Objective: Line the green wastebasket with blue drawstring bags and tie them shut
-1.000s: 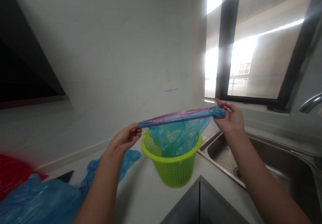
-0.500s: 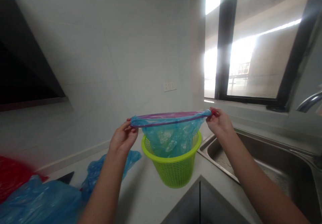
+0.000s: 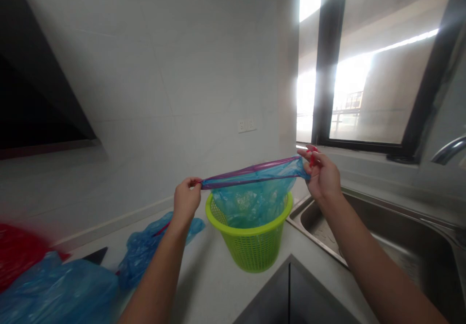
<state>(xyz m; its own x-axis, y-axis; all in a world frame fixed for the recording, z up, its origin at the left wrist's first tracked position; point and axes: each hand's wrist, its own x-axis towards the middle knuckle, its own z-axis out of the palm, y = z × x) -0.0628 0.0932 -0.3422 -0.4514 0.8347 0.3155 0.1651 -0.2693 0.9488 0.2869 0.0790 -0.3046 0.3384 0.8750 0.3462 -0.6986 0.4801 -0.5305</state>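
Note:
A thin blue plastic bag (image 3: 251, 200) with a purple drawstring hem hangs partly inside a lime-green perforated basket (image 3: 253, 251). Its mouth is stretched above the basket's rim. My left hand (image 3: 187, 197) pinches the left corner of the hem, fingers closed. My right hand (image 3: 322, 173) grips the opposite corner, where a red loop of drawstring shows around the fingers; this hand sits a little higher than the left. The bag's lower part is seen only through the basket's holes.
Crumpled blue bags (image 3: 141, 251) and a red bag (image 3: 22, 251) lie on the counter at left. A steel sink (image 3: 386, 246) with a faucet (image 3: 449, 146) is on the right. Wall sockets (image 3: 246, 126) sit behind, beside a window (image 3: 367, 81).
My left hand has moved slightly right and its wrist has turned. My right hand has risen a little with fingers shifted at the red drawstring, so the bag's mouth is narrower and tilted.

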